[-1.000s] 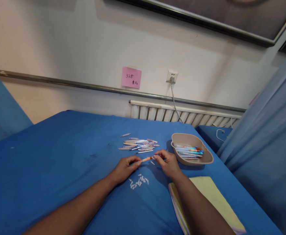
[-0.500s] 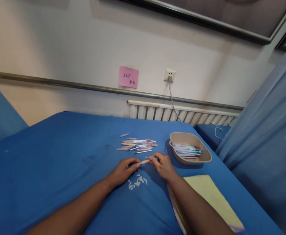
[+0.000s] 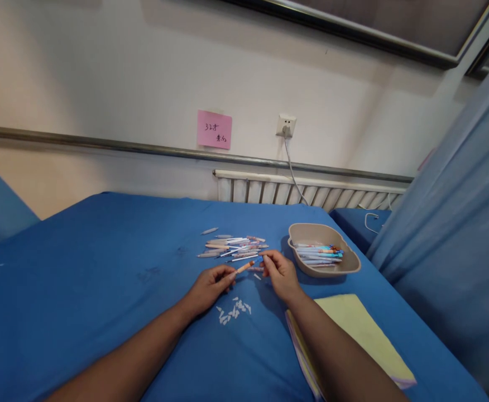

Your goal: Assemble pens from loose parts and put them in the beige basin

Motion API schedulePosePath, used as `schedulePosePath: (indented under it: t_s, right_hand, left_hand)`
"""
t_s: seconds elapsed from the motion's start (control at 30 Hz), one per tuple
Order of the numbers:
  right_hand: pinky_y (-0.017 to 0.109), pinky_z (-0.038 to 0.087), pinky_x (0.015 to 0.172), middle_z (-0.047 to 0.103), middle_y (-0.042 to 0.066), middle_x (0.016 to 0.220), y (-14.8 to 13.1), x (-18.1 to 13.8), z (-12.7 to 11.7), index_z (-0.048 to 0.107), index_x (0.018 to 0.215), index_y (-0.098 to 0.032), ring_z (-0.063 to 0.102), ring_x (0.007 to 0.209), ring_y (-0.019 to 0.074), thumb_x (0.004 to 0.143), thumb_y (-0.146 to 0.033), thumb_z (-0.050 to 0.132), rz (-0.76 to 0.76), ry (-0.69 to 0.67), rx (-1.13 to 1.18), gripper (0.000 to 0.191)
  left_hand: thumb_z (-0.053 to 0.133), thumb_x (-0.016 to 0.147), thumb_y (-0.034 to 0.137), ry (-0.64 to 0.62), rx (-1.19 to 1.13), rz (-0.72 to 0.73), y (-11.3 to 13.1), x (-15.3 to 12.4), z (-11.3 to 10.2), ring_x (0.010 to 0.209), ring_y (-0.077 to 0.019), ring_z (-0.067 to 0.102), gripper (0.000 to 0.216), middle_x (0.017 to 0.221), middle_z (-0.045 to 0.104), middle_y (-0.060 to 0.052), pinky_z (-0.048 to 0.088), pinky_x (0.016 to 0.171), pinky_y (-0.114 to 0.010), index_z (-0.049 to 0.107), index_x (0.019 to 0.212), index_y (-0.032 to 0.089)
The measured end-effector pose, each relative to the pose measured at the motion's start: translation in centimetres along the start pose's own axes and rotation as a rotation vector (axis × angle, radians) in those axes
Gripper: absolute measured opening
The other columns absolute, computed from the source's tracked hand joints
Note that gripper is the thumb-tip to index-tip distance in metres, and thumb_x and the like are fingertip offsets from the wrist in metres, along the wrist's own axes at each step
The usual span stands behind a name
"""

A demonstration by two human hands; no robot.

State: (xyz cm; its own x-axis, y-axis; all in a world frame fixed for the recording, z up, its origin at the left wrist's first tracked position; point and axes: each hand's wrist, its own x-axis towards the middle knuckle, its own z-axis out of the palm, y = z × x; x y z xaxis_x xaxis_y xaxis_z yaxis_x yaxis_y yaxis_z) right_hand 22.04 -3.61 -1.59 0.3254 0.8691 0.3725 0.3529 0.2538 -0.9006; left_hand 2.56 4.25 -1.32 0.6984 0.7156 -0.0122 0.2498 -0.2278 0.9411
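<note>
Between my two hands is an orange pen (image 3: pixel 244 268) with a blue end, tilted up toward the right. My left hand (image 3: pixel 210 286) pinches its lower left end, and the fingers of my right hand (image 3: pixel 281 274) are closed at the blue end. A small white cone-shaped piece (image 3: pixel 257 276) lies on the blue cloth beneath my right fingers. Nearer to me is a loose cluster of similar white pieces (image 3: pixel 235 311). Just beyond my hands lies a pile of pen barrels and thin white refills (image 3: pixel 234 246).
To the right stands a beige basin (image 3: pixel 353 262) holding several pens. A folded yellow cloth (image 3: pixel 362 329) lies under my right forearm. Blue cloth (image 3: pixel 102 279) covers the table, with a radiator (image 3: pixel 269 191) behind it and a blue curtain (image 3: pixel 449 223) at right.
The pen's blue end has risen, and my right hand has shifted slightly up and right. A white piece now shows on the cloth beneath it. My left hand keeps its pinch.
</note>
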Motion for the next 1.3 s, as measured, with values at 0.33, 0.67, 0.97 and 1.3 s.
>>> schedulePosePath:
  t_s: [0.33, 0.67, 0.97, 1.3]
  right_hand:
    - [0.024, 0.046, 0.059, 0.056, -0.003, 0.06, -0.1, -0.2, 0.2, 0.057, 0.104, -0.019, 0.056, 0.056, 0.0123, 0.088, -0.039, 0.042, -0.008, -0.016, 0.076, 0.029]
    - [0.021, 0.044, 0.05, 0.06, -0.002, 0.066, 0.3, 0.2, 0.6, 0.053, 0.087, -0.019, 0.054, 0.05, 0.0096, 0.083, -0.04, 0.051, 0.063, -0.064, 0.174, 0.021]
    - [0.02, 0.04, 0.048, 0.057, -0.005, 0.058, 0.5, 0.5, 0.6, 0.052, 0.074, -0.019, 0.052, 0.047, 0.0085, 0.082, -0.043, 0.052, 0.047, -0.053, 0.119, 0.025]
    - [0.02, 0.043, 0.049, 0.059, -0.004, 0.069, 1.1, 0.5, 1.7, 0.052, 0.103, -0.019, 0.052, 0.052, 0.0084, 0.068, -0.039, 0.07, 0.129, -0.144, 0.178, 0.044]
  left_hand:
    - [0.053, 0.078, 0.049, 0.003, 0.034, -0.011, 0.1, 0.1, 0.1, 0.061, -0.0122, 0.051, 0.036, 0.071, 0.059, 0.0, 0.043, 0.06, -0.023, 0.061, 0.086, 0.015]
    - [0.05, 0.081, 0.049, -0.015, 0.068, 0.017, 0.1, 0.1, 0.1, 0.062, -0.0121, 0.052, 0.036, 0.071, 0.06, 0.0, 0.043, 0.061, -0.022, 0.062, 0.086, 0.016]
    - [0.046, 0.081, 0.05, -0.021, 0.188, 0.012, 1.1, 0.0, 0.2, 0.064, -0.014, 0.053, 0.037, 0.071, 0.06, 0.0, 0.043, 0.06, -0.023, 0.061, 0.085, 0.017]
    - [0.048, 0.08, 0.052, -0.001, 0.143, 0.026, 1.7, 0.1, 0.8, 0.061, -0.0133, 0.052, 0.039, 0.07, 0.062, 0.0, 0.043, 0.059, -0.023, 0.062, 0.089, 0.017]
